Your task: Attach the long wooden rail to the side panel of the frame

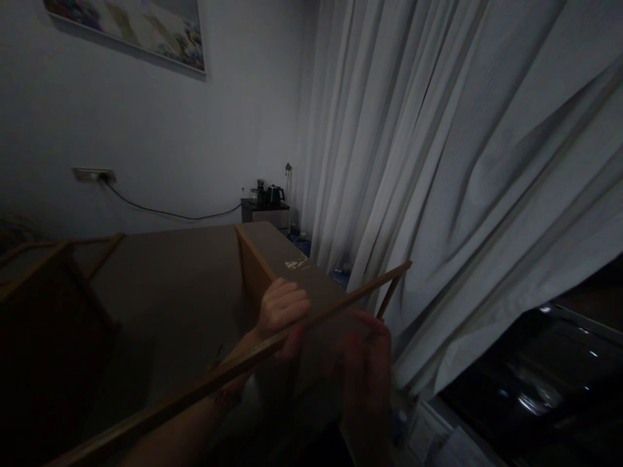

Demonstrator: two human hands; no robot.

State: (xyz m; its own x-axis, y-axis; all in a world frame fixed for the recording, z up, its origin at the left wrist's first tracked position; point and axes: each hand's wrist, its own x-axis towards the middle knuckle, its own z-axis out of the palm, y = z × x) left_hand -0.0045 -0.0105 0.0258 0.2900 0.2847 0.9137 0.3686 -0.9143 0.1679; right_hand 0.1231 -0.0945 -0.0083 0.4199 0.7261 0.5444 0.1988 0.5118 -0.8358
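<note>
The room is dim. A long thin wooden rail (204, 383) of a frame runs from the lower left up to the right, ending near the curtain. My left hand (282, 311) is curled around this rail near its middle, fingers closed over it. My right hand (365, 376) is lower and to the right, in shadow, with its fingers closed near the rail's short cross piece (389, 295); what it grips is hard to make out. Behind the hands lies a brown wooden cabinet (272, 259) on its side.
White curtains (462, 162) hang at the right. A dark wooden frame (43, 292) stands at the left. On a small far table (265, 211) sits a kettle. A cable runs from a wall socket (92, 174). A picture (141, 29) hangs above.
</note>
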